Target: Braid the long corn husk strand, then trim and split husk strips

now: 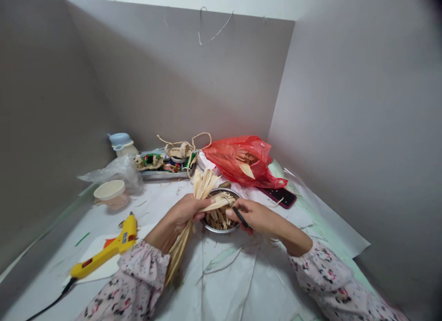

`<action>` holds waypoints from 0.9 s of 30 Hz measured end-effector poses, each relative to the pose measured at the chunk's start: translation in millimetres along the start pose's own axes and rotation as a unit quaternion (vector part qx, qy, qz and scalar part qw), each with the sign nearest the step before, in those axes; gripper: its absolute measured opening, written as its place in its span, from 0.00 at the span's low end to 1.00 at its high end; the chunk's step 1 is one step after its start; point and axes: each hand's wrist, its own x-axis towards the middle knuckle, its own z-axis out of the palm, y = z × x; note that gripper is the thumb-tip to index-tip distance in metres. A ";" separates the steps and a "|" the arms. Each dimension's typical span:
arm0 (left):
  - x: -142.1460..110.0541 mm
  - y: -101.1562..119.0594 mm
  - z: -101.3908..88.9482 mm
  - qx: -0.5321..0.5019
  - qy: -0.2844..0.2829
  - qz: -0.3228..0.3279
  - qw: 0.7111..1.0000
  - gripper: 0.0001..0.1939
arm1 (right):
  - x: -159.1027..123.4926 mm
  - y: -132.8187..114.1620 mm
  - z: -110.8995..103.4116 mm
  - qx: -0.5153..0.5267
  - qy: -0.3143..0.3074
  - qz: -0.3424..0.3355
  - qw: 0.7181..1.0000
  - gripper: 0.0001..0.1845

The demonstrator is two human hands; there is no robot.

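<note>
My left hand [184, 213] is closed round a bundle of pale dried corn husks [203, 185], whose long tails [179, 254] hang down past the wrist. One husk strip [219, 202] sticks out to the right from its fingers. My right hand [253, 215] grips black-handled scissors [240, 217], their thin metal blades at the end of that strip. Fingers hide part of the handles. Both hands are over a round metal bowl [221, 230] filled with husk scraps [223, 219].
A yellow glue gun [107, 252] lies at left with its cord. Behind it stand a cream cup [110, 194], a clear plastic bag [120, 171] and a blue-lidded bottle [122, 143]. A metal tray [165, 175] of craft pieces, a red bag [238, 157] and a phone [281, 196] sit farther back.
</note>
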 end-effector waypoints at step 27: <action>-1.7 3.0 -0.9 -0.010 -0.005 -0.006 1.000 0.18 | -3.8 -4.1 0.0 0.043 0.003 0.004 0.999 0.19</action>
